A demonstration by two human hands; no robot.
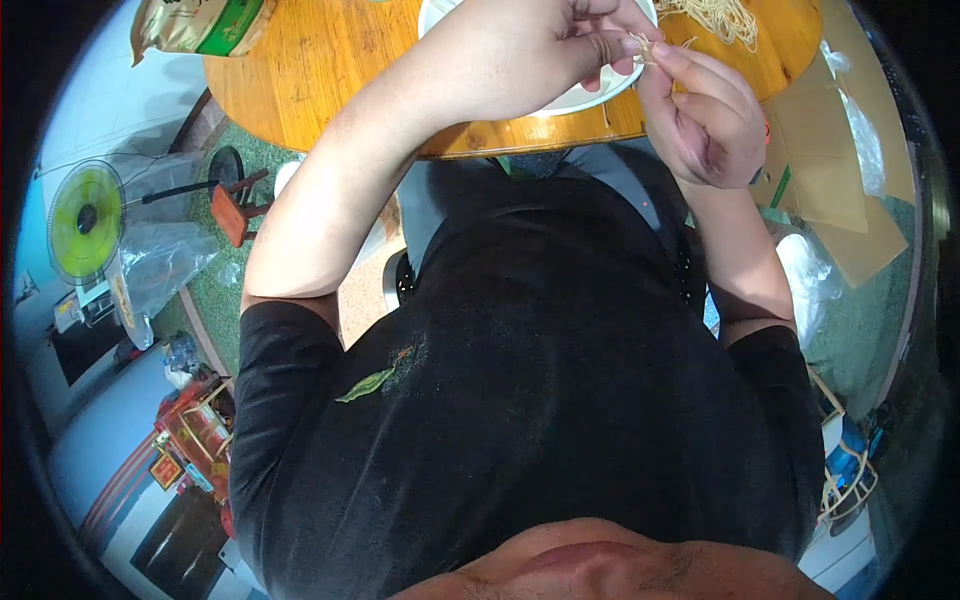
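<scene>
Tally from my station: I count one left hand (pixel 592 40) and one right hand (pixel 715 115), two in all, plus one wooden table (pixel 300 90), one white bowl (pixel 590 102) and one gold-and-green packet (pixel 205 25). I also log one pile of pale strands (pixel 725 22), one green fan (pixel 87 222), one black shirt (pixel 560 400)

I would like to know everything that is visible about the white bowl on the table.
The white bowl looks smooth and round, with a curved rim; its exact material cannot be told. It sits on the wooden table, near the edge closest to the person. The left hand hides much of it, and the picture's top edge cuts it off, so its contents are unclear. The right hand is by its right side; whether either hand touches it, I cannot tell.
</scene>
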